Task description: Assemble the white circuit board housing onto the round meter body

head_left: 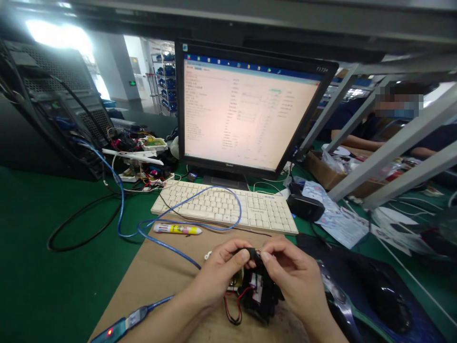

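Observation:
My left hand (223, 267) is closed, pinching a bent black strip (254, 256) between thumb and fingers. From the other side my right hand (296, 269) pinches at the same strip, where thin wires show beside the fingertips. Whether the strip is tape or a sleeve I cannot tell. Just below the fingers is a black electronic device (259, 297) with a white label on it. A red and black wire pair (233, 307) loops out at its left, near a partly hidden circuit board. Brown cardboard (153, 271) lies under all this.
A white keyboard (221, 205) stands before a lit monitor (246, 114). A blue cable (167, 243) loops over keyboard and cardboard, near a yellow multicolour pen (177, 229). To the right are a black mouse (389, 302) and a black scanner-like device (305, 205). A person sits behind grey bars.

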The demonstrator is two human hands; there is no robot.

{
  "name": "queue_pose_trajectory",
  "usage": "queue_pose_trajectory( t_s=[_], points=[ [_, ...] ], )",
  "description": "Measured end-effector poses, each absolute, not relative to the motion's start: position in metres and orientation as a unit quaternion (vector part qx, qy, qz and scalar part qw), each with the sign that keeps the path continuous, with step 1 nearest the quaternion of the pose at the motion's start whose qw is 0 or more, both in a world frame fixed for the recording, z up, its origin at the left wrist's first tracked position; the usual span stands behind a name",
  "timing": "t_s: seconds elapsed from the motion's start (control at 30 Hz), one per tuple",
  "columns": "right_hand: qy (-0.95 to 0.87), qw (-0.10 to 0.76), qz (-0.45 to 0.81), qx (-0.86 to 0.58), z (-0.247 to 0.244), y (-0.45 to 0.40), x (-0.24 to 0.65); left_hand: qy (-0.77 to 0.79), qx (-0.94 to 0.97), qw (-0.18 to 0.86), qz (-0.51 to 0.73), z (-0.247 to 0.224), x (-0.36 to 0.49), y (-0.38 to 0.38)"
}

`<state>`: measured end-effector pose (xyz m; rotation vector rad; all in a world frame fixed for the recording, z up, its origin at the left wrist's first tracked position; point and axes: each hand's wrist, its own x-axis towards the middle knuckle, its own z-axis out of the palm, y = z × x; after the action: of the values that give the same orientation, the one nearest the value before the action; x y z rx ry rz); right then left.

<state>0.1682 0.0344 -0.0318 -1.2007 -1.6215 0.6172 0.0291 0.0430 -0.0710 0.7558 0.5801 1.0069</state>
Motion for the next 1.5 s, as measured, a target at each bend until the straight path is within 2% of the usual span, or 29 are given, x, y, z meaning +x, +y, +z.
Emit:
queue_pose_trajectory(
  t_s=[0.2,0.37,0.5,0.97,1.17,1.27,1.5],
  points=[
    [-0.737,0.482,0.12,-0.458,-0.038,0.026,0.17,0.251,0.374,0.751,0.483,-0.07,0.025,0.044],
    [-0.764,0.495,0.032,-0.413,-0.046,0.021,0.175,0.278,0.555,0.601,0.504,-0.068,0.014,0.05],
    [-0.745,0.498,0.053,-0.441,-0.048,0.02,0.175,0.294,0.621,0.509,0.519,-0.066,0.01,0.05],
    [-0.761,0.496,0.084,-0.41,-0.045,0.018,0.17,0.238,0.671,0.372,0.596,-0.064,0.015,0.048],
    [-0.802,0.464,0.024,-0.376,-0.043,0.017,0.173,0.26,0.658,0.397,0.585,-0.068,0.015,0.045],
    [-0.807,0.477,0.0,-0.347,-0.04,0.017,0.171,0.286,0.639,0.411,0.584,-0.07,0.015,0.044],
    [-0.82,0.469,0.012,-0.329,-0.037,0.015,0.165,0.318,0.608,0.442,0.578,-0.071,0.016,0.042]
  ],
)
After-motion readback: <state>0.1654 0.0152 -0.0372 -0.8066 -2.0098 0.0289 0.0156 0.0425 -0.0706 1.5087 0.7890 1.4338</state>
